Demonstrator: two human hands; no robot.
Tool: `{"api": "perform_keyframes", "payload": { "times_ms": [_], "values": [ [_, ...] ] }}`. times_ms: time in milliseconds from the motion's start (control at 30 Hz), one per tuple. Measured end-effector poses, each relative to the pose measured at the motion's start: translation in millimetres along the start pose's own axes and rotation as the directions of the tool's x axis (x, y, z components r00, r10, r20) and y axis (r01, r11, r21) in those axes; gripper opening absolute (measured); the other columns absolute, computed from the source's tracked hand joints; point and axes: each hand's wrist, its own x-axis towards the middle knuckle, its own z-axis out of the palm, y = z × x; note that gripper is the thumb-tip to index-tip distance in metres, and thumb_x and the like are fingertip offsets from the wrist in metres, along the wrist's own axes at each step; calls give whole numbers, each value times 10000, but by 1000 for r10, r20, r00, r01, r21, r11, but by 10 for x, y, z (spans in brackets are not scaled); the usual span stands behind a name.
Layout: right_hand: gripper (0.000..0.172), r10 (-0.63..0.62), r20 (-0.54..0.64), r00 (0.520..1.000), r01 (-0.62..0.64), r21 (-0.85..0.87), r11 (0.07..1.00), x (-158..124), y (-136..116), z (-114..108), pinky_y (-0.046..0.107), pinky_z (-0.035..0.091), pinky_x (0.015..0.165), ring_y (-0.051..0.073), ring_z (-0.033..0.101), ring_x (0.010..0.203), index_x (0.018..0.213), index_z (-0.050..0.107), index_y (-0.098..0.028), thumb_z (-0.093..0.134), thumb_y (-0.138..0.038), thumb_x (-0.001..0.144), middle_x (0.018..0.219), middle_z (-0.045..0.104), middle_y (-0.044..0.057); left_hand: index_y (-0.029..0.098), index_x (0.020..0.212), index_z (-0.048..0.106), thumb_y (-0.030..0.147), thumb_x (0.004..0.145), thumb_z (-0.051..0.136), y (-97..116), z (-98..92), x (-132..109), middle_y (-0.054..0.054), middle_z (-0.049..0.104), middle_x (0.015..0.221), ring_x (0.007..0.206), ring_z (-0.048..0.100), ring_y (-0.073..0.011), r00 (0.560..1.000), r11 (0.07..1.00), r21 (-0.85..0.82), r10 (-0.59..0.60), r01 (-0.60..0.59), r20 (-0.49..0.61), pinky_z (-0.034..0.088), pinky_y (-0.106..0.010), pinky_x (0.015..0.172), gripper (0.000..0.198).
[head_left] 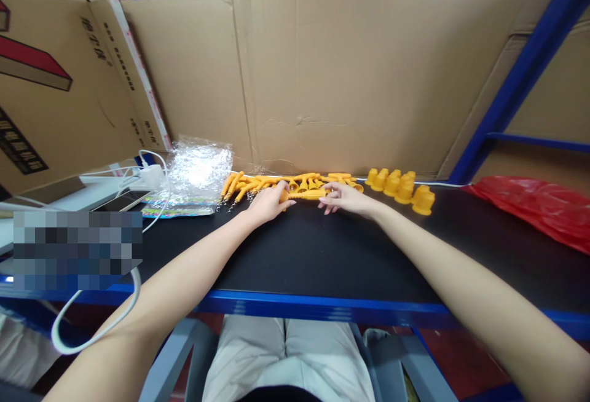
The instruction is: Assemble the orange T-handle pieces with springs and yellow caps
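Observation:
A row of yellow plastic corkscrew parts (262, 182) lies along the back of the black table, with metal spirals showing at its left end. In front of that row, a yellow corkscrew part (308, 194) lies crosswise between my hands. My left hand (270, 202) has its thumb and fingers closed around the left end of this part. At its right end, my right hand (345, 198) pinches with thumb and fingertips, its lower fingers curled below. Fingers partly hide both ends. Several yellow cup-shaped pieces (404, 190) stand in rows to the right of my right hand.
Cardboard (345, 82) walls the back of the black table (313, 254). At left are a clear plastic bag (198, 165), a phone (122, 200), a white charger (151, 174) and cables. A red plastic bag (534, 205) lies at right. The blue table edge (322, 307) runs across the front.

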Motion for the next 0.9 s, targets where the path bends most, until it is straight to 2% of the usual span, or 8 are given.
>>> {"api": "perform_keyframes", "payload": {
  "times_ms": [233, 533, 900],
  "values": [
    [257, -19, -15, 1000, 18, -31, 999, -7, -26, -12, 234, 478, 564, 122, 641, 559, 917, 534, -135, 623, -353, 815, 720, 702, 70, 188, 1067, 487, 428, 829, 561, 22, -12, -17, -33, 632, 767, 730, 620, -214, 1000, 1000, -19, 11, -12, -16, 453, -310, 686, 346],
    [434, -39, 11, 999, 40, -58, 998, -8, -45, -12, 222, 399, 466, 118, 601, 484, 746, 566, -135, 577, -567, 780, 621, 675, 82, 182, 1064, 492, 438, 841, 543, 21, 1, -22, -27, 629, 740, 692, 617, -205, 998, 1000, -10, 20, -21, -52, 441, -290, 646, 343],
    [460, 4, -7, 1000, -4, 54, 999, -6, -54, 0, 209, 402, 451, 103, 580, 455, 657, 563, -128, 560, -566, 797, 585, 667, 82, 177, 1067, 476, 421, 838, 557, 68, -24, -38, -21, 629, 727, 687, 621, -200, 996, 999, 14, 45, -44, -75, 437, -276, 630, 344]
  ]
}}
